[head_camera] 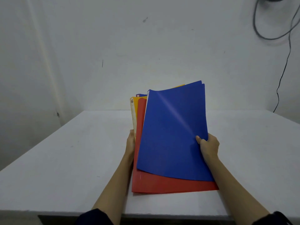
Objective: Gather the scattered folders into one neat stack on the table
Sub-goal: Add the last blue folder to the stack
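Dim, even light, a glare streak across the blue folder [173, 132], soft focus, wide-angle bending at the edges.

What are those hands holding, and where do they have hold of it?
A bunch of folders: the right hand pinches the blue folder at its right edge; the left hand steadies the left edges.

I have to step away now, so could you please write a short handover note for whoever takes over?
Left hand: grips the left edge of the bundle.
Right hand: pinches the right edge of the blue folder.
Folders: blue on top, red folder beneath, yellow folder and another blue behind, all fanned and tilted up above the table.
Done: folders gathered.
Left: square the edges, lay the stack flat.
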